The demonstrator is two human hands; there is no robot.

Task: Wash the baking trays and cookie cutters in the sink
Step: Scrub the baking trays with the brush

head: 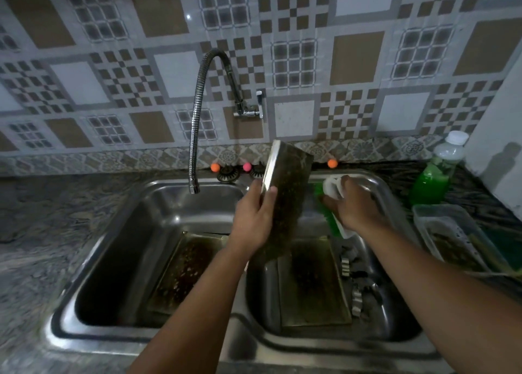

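My left hand grips a dirty, crumb-speckled baking tray by its left rim and holds it upright over the divider of the double steel sink. My right hand is closed on a green and white scrub brush just right of that tray, over the right basin. A second soiled tray lies slanted in the left basin. A third tray lies in the right basin. Several metal cookie cutters sit beside it on its right.
A flexible chrome faucet hose hangs over the left basin, with no water visible. A bottle of green dish liquid stands on the counter at the right. In front of it is a clear plastic container. Granite counter surrounds the sink.
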